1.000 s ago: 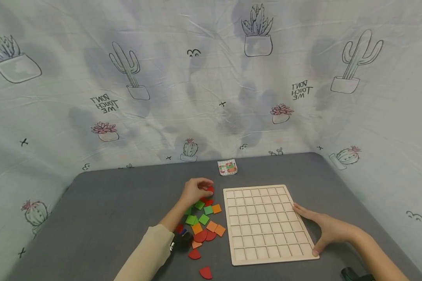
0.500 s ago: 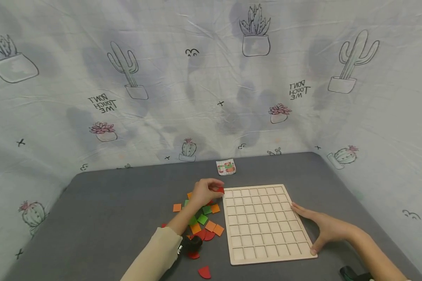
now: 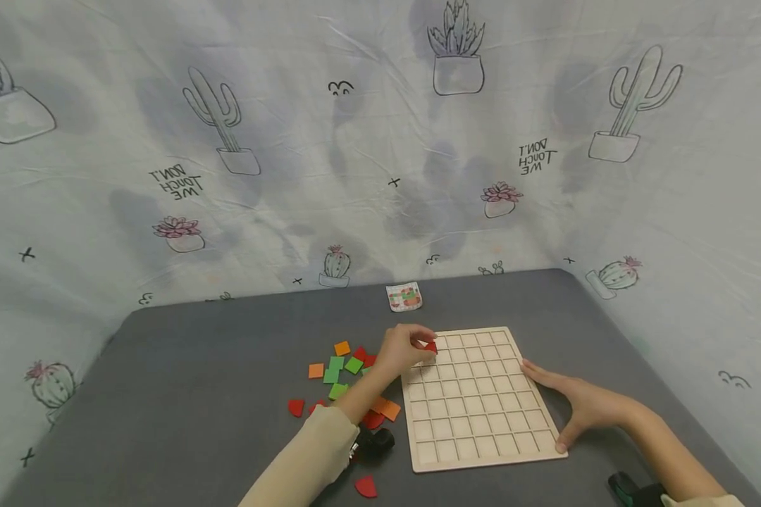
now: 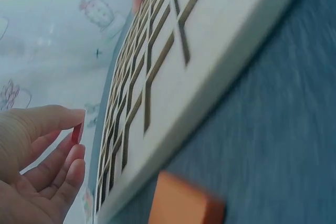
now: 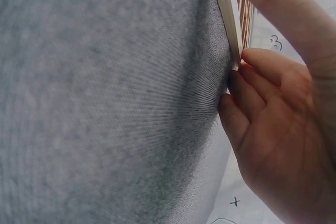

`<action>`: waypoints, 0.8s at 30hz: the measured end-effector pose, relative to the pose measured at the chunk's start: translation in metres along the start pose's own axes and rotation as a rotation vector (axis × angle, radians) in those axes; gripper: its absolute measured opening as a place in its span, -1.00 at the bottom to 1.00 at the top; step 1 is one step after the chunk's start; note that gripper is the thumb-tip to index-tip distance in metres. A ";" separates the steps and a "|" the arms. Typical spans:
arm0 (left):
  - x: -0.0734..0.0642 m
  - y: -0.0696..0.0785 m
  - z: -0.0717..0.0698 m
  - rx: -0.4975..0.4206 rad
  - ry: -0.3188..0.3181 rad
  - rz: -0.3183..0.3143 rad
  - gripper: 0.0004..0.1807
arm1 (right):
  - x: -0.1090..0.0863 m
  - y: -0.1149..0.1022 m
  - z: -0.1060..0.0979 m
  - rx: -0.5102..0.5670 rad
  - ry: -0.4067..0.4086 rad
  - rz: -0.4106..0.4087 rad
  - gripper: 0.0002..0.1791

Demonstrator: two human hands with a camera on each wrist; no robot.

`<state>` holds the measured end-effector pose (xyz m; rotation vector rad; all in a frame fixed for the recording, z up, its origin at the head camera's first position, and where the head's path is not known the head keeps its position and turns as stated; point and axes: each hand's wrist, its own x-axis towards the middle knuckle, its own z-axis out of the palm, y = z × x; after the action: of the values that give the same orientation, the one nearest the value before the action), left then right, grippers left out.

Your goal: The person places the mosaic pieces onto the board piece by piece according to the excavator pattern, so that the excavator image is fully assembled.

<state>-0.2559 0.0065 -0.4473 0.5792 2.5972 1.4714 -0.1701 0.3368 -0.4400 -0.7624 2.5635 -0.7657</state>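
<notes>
Between thumb and fingertips my left hand [image 3: 406, 350] pinches a small red tile [image 3: 430, 347], seen edge-on in the left wrist view as a thin red tile [image 4: 76, 133]. It is over the far left corner of a pale wooden grid board [image 3: 482, 394]. My right hand [image 3: 592, 405] rests against the board's right side, thumb at the near corner and fingers stretched farther up the edge. In the right wrist view that hand [image 5: 283, 114] has its fingertips right at the board's edge [image 5: 227, 14].
Loose green squares [image 3: 336, 363], orange squares [image 3: 316, 370] and red quarter-round tiles [image 3: 366, 486] lie left of the board on the grey table [image 3: 215, 415]. A small pattern card [image 3: 404, 297] lies behind the board. A cactus-print cloth [image 3: 355, 141] hangs beyond the table.
My left hand has moved right with the red tile, from the pile of loose tiles to over the board's far left corner. The right hand stays at the board's edge.
</notes>
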 end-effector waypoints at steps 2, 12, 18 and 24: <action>0.002 0.004 0.007 -0.010 -0.015 -0.002 -0.70 | 0.000 -0.001 -0.001 0.007 -0.004 0.004 0.38; 0.014 0.017 0.031 0.043 -0.069 0.024 -0.69 | 0.000 0.000 -0.003 0.014 0.001 0.009 0.37; 0.018 0.020 0.036 0.097 -0.087 0.025 -0.70 | 0.000 0.001 -0.002 0.005 0.020 -0.016 0.35; 0.022 0.019 0.041 0.110 -0.088 0.022 -0.71 | 0.000 0.001 -0.005 0.017 0.010 0.003 0.36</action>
<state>-0.2597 0.0569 -0.4507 0.6711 2.6241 1.2845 -0.1728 0.3395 -0.4363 -0.7518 2.5627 -0.7914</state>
